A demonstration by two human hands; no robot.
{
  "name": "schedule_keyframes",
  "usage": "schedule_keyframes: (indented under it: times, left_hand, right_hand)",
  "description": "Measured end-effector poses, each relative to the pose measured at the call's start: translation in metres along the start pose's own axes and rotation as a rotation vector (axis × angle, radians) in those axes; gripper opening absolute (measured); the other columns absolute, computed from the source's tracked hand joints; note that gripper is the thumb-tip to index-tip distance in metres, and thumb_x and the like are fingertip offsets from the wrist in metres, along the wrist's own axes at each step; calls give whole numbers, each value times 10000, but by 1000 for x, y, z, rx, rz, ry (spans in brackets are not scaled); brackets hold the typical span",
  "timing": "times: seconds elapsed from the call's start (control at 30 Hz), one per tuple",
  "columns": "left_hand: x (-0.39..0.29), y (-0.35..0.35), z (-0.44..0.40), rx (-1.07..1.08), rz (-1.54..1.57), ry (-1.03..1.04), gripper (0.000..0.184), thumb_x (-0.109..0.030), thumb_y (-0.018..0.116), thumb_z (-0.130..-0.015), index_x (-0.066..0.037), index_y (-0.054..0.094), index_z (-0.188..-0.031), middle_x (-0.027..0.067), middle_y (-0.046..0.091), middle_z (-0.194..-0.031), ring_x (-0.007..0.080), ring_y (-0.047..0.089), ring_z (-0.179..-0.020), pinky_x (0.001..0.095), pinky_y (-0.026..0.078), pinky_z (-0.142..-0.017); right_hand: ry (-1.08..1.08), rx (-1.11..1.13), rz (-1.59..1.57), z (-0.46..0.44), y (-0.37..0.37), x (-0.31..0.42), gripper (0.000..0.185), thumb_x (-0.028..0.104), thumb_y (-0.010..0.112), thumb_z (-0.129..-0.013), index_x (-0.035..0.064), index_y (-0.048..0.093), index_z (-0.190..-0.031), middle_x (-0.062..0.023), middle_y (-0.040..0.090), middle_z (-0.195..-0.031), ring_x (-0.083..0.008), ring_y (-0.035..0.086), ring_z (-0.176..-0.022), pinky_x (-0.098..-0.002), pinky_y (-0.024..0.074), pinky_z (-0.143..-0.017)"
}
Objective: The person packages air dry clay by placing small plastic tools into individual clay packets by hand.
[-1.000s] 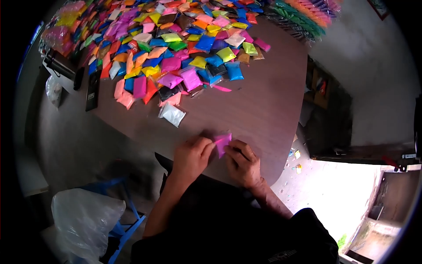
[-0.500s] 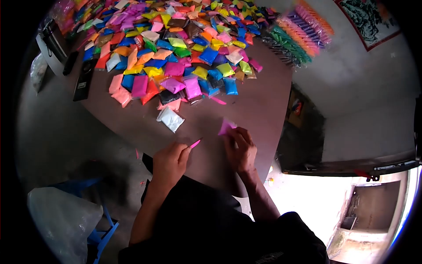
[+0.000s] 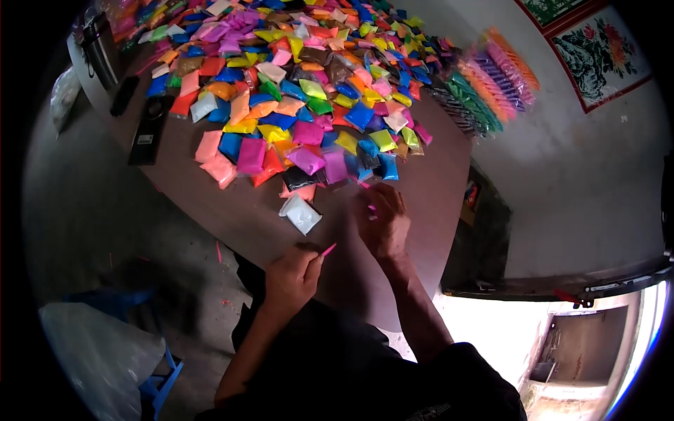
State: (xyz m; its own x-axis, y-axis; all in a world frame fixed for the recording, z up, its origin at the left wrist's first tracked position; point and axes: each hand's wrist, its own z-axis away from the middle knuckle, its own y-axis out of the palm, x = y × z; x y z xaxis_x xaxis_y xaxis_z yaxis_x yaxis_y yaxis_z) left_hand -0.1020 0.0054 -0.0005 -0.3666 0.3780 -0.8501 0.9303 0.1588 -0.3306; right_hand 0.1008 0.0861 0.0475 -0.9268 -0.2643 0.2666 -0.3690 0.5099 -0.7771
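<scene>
In my left hand, closed near the table's front edge, is a small pink pointed plastic tool whose tip sticks out past thumb and forefinger. My right hand is over the table with its fingers curled downward; small pink bits show at the fingers, but what they belong to is hidden. A pink sliver lies just beyond those fingertips. Between the hands and the pile sits a white packet. Nearest the right hand in the pile are a purple packet and a blue packet.
Many coloured packets cover the far part of the brown table. Bundled coloured sticks in plastic lie at its right. A black flask and a dark flat device stand left. A blue stool holds a plastic bag.
The view has shifted, moving the scene lower and to the right. My right hand has reached toward the pile, and the pink-purple packet formerly at its fingertips no longer shows there. The left keeps its tool.
</scene>
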Motion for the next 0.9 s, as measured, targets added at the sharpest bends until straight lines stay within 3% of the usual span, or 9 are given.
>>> schedule_keyframes:
  times: [0.23, 0.4, 0.47, 0.53, 0.6, 0.7, 0.73, 0.83, 0.9]
  left_hand:
    - [-2, -4, -5, 31, 39, -1, 68, -118, 724, -943, -65, 683, -956, 158, 690, -879, 386, 678, -717, 456, 546, -628]
    - [-10, -12, -8, 159, -258, 82, 71, -144, 739, -948, -90, 718, -989, 100, 659, -838, 345, 675, -716, 433, 556, -637]
    - [-2, -10, -9, 158, -305, 107, 89, -143, 759, -915, -99, 723, -983, 76, 632, -853, 318, 667, -755, 433, 550, -657]
    - [6, -10, -14, 180, -405, 233, 135, -141, 776, -874, -99, 729, -994, 62, 634, -913, 298, 667, -849, 429, 548, -705]
    - [4, -14, -19, 200, -458, 226, 202, -145, 807, -824, -97, 737, -1008, 54, 640, -969, 289, 662, -916, 427, 547, -748]
    - [-1, -20, -24, 96, -323, 236, 269, -124, 833, -818, -78, 730, -1062, 79, 674, -1000, 320, 662, -906, 432, 546, -738]
    - [-6, -22, -25, 94, -345, 241, 269, -124, 833, -818, -78, 730, -1062, 79, 674, -1000, 320, 662, -906, 432, 546, -738]
    - [-25, -29, -25, -29, -191, 167, 218, -117, 798, -906, -35, 715, -1091, 60, 697, -932, 230, 669, -811, 363, 543, -710]
    - [-37, -30, -20, 89, 442, -436, 189, -150, 737, -984, 2, 726, -1096, 53, 715, -898, 145, 670, -800, 306, 534, -719]
  right_hand:
    - [-175, 86, -156, -62, 43, 56, 356, 195, 826, -818, 80, 733, -1141, -95, 689, -1144, -337, 670, -1053, -440, 576, -843]
    - [-205, 115, -199, -69, 53, 48, 292, 159, 796, -853, 74, 745, -1127, -105, 706, -1125, -342, 686, -1029, -433, 582, -844]
    - [-116, 32, -232, -67, 40, 51, 235, 127, 773, -893, 64, 755, -1119, -125, 726, -1054, -345, 706, -982, -420, 583, -833]
    - [-4, 6, -470, -62, 25, 53, 161, 90, 716, -961, 28, 762, -1102, -136, 746, -1009, -273, 703, -868, -373, 554, -764]
    - [302, 128, -729, -38, 10, 50, 192, 147, 672, -1037, -19, 738, -1104, -38, 697, -891, -103, 604, -800, -279, 482, -669]
    - [715, 271, -1099, -3, -11, 52, 285, 261, 619, -1088, 38, 713, -938, 24, 580, -744, -53, 464, -610, -254, 367, -561]
    - [723, 301, -1124, 6, -17, 54, 339, 274, 583, -1102, 38, 684, -880, 19, 571, -720, -70, 478, -601, -259, 371, -556]
    - [834, 378, -1216, 44, -20, 53, 356, 269, 559, -1108, 37, 675, -864, 9, 570, -689, -84, 493, -606, -267, 375, -562]
    - [862, 404, -1256, 65, -22, 54, 335, 256, 567, -1105, 33, 696, -892, 9, 586, -705, -81, 498, -613, -263, 388, -570]
